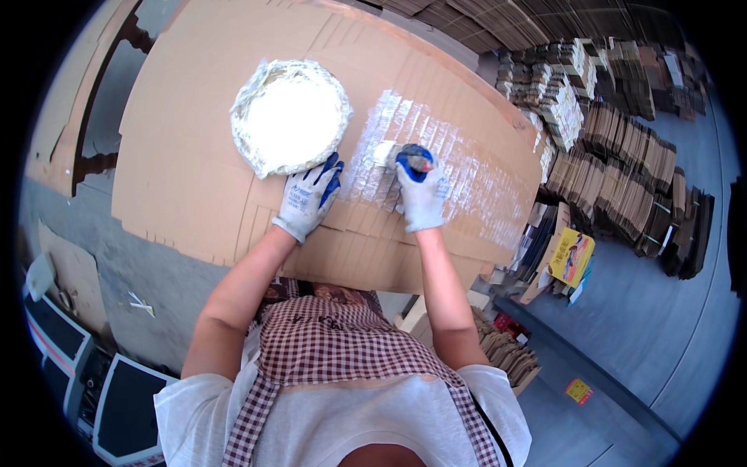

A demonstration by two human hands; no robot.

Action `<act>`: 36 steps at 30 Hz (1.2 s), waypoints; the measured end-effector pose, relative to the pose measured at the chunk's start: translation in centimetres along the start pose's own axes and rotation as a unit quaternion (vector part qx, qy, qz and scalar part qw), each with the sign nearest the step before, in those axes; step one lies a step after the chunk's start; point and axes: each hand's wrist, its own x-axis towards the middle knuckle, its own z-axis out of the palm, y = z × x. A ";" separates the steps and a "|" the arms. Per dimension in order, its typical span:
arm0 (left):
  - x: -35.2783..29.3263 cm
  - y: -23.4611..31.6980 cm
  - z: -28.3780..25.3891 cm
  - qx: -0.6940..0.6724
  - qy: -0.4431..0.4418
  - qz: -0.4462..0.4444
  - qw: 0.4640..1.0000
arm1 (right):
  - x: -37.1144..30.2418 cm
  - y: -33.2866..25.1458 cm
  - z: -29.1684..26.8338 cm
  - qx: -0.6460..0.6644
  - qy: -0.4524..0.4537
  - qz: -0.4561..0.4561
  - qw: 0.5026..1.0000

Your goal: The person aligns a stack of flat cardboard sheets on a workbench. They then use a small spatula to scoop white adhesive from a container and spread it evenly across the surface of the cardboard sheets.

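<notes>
A large flat sheet of brown cardboard [194,140] lies before me. On it stands a round basin of white paste [289,117]. My left hand [310,196], in a white and blue glove, rests flat on the cardboard just below the basin and holds nothing. In my gloved right hand [420,187] is a brush [387,152], its head pressed on the cardboard. A shiny wet strip of glue [436,167] runs across the stacked cardboard flaps around the brush.
Stacks of folded cardboard [622,156] fill the floor at the right and far side. A yellow printed box [572,257] lies below the sheet's right edge. Dark flat machines or cases [117,397] sit at the lower left on the grey floor.
</notes>
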 end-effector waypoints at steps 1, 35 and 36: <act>0.0 0.0 0.0 0.001 -0.001 -0.001 1.000 | 0.5 -0.6 -0.5 -0.003 0.022 -0.005 1.000; 0.2 0.4 -0.2 0.025 -0.010 0.001 1.000 | 3.9 -5.2 2.2 0.242 0.063 0.136 0.959; 0.3 0.4 -0.2 0.025 -0.009 0.004 1.000 | 5.1 -4.1 2.8 0.192 0.065 0.106 0.973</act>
